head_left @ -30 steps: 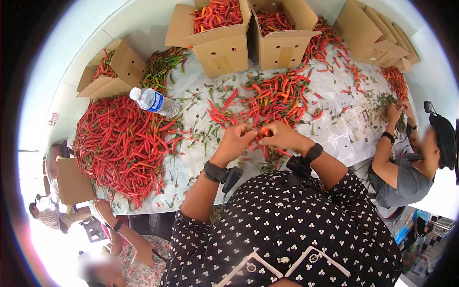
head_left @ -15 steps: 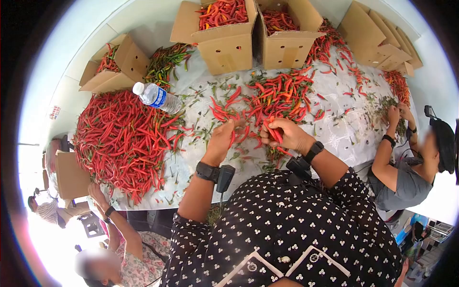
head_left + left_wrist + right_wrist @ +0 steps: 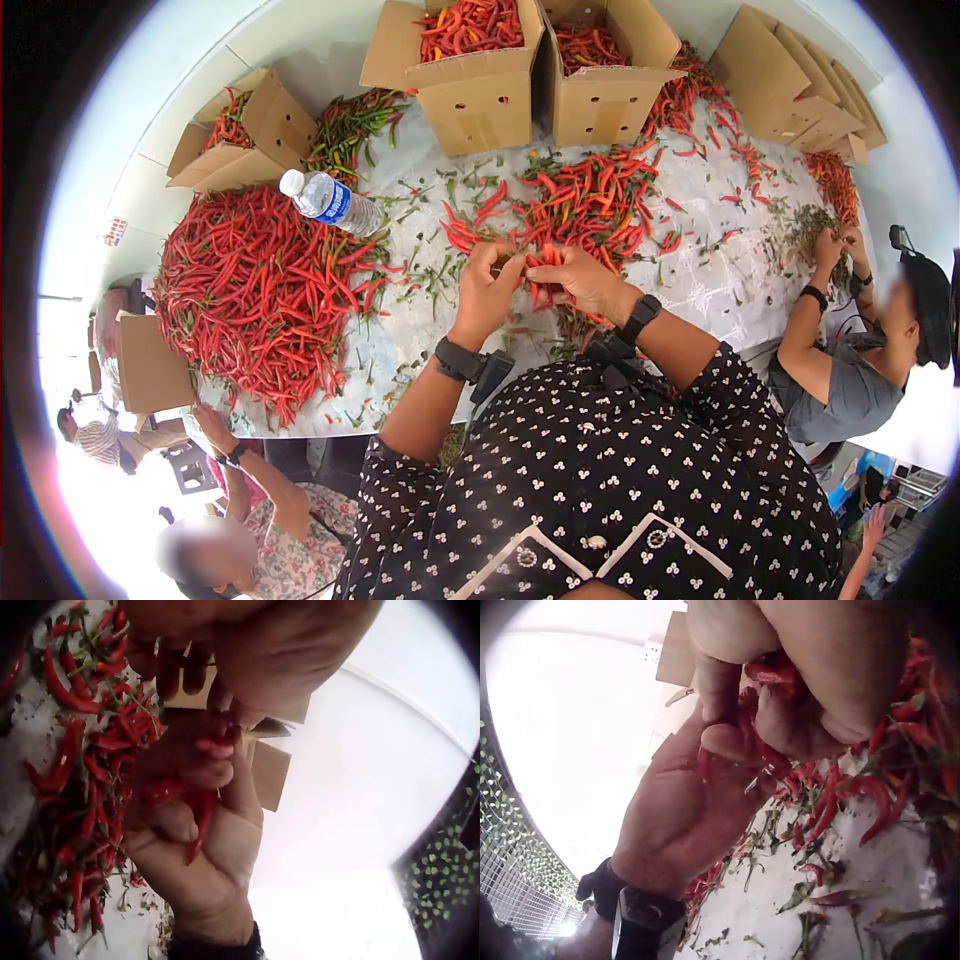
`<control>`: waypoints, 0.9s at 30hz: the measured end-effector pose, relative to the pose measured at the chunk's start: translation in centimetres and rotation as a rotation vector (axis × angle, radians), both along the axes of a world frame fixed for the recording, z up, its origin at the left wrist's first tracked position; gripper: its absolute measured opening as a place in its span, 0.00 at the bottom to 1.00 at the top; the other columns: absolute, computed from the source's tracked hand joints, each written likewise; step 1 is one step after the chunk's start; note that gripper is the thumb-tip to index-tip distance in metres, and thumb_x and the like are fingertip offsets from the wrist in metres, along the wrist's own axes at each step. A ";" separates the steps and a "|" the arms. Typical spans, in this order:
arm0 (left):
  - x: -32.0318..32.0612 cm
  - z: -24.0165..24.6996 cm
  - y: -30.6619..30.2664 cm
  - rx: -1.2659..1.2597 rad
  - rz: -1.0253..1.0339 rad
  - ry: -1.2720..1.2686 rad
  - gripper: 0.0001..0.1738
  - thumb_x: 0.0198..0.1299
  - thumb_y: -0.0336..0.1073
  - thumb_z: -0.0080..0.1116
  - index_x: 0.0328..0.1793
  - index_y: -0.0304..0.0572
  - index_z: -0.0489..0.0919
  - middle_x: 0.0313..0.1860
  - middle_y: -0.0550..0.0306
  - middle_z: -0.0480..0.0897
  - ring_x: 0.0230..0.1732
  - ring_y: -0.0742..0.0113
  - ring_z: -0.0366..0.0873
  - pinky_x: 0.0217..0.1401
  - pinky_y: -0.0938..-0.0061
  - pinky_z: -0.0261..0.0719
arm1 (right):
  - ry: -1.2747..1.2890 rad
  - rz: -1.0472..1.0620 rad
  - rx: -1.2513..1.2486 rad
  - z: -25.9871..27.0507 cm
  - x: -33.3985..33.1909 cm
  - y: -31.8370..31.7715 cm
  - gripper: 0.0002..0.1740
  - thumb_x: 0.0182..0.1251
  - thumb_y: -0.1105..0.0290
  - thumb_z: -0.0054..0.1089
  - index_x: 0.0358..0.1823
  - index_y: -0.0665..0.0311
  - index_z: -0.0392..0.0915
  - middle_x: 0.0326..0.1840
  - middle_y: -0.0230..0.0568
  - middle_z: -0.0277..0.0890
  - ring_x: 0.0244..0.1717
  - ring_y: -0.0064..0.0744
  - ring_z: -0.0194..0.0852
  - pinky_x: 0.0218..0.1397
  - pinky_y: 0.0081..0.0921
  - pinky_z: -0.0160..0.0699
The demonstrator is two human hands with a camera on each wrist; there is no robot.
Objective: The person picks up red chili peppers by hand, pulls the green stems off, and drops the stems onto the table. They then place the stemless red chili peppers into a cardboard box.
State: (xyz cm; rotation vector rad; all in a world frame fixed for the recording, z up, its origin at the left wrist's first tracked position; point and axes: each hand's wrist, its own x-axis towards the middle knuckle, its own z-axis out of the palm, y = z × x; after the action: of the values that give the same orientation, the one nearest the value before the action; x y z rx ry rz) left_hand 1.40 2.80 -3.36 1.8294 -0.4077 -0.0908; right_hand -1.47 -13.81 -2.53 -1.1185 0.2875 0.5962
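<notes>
- Right hand (image 3: pixel 597 283): fingers curled round several slender, glossy red chillies (image 3: pixel 202 825); their tips stick out between fingers and palm.
- Left hand (image 3: pixel 487 298): thumb and fingertips drawn together, meeting the right hand's fingers; a slim red chilli (image 3: pixel 706 771) lies against its palm, under the thumb. Cannot tell whether a stem is pinched too.
- Both hands held above the near edge of a loose heap of red and orange chillies (image 3: pixel 590 205), mid-table.
- Table covering, white and patterned (image 3: pixel 700 265); short green stems (image 3: pixel 432 285) strewn over it left of the hands.
- Further left, a broad, deep mound of red chillies with green stems (image 3: pixel 250 290). Clear plastic bottle with blue label (image 3: pixel 337 205) lies tilted at the mound's upper right edge.
- Behind bottle: mixed green and red chillies (image 3: pixel 352 130), beside a small open brown cardboard box (image 3: pixel 275 118) holding red ones.
- Far side: two tall open brown cardboard cartons (image 3: pixel 480 105), side by side, red chillies inside both.
- Right end: person in grey top (image 3: pixel 828 395), hands at a stemmy clump.
</notes>
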 end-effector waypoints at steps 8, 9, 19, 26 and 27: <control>0.4 0.0 0.6 -0.451 -0.099 0.755 0.11 0.62 0.37 0.50 0.30 0.39 0.74 0.23 0.67 0.71 0.23 0.81 0.65 0.24 0.83 0.61 | -0.190 0.165 -0.097 0.6 0.0 -0.4 0.09 0.59 0.69 0.59 0.37 0.64 0.72 0.26 0.32 0.74 0.24 0.19 0.72 0.26 0.15 0.70; 0.7 -0.3 1.0 -0.451 -0.099 0.756 0.11 0.62 0.37 0.50 0.30 0.39 0.74 0.23 0.67 0.71 0.23 0.81 0.65 0.24 0.83 0.61 | -0.184 0.195 -0.107 1.0 0.0 -0.5 0.09 0.59 0.69 0.59 0.37 0.64 0.72 0.26 0.32 0.74 0.24 0.19 0.71 0.26 0.15 0.69; -0.3 -1.8 4.1 0.626 -0.150 -0.378 0.08 0.40 0.33 0.60 0.30 0.42 0.78 0.34 0.52 0.74 0.39 0.53 0.73 0.40 0.63 0.73 | 0.076 -0.125 0.285 -2.1 -1.1 -3.7 0.08 0.64 0.67 0.50 0.38 0.63 0.72 0.30 0.38 0.76 0.33 0.32 0.79 0.21 0.17 0.66; -1.0 -2.2 2.0 0.855 -0.127 -0.435 0.11 0.43 0.35 0.61 0.30 0.39 0.74 0.32 0.50 0.74 0.36 0.52 0.74 0.37 0.61 0.72 | 0.036 -0.073 0.175 -1.5 -0.8 -2.4 0.07 0.62 0.67 0.54 0.37 0.62 0.73 0.29 0.36 0.77 0.31 0.30 0.78 0.17 0.14 0.63; -0.9 -2.4 2.0 0.865 -0.120 -0.457 0.10 0.43 0.35 0.60 0.30 0.40 0.74 0.30 0.50 0.74 0.34 0.52 0.74 0.35 0.61 0.72 | 0.074 -0.065 0.120 -1.7 -0.7 -2.2 0.06 0.61 0.69 0.55 0.37 0.62 0.73 0.30 0.36 0.77 0.30 0.29 0.79 0.17 0.15 0.63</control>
State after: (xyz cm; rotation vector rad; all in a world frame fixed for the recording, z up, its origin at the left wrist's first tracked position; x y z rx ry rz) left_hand 0.48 4.77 -5.73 2.6854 -0.8976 0.0890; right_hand -2.14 -16.02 -4.28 -0.9693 0.3467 0.5901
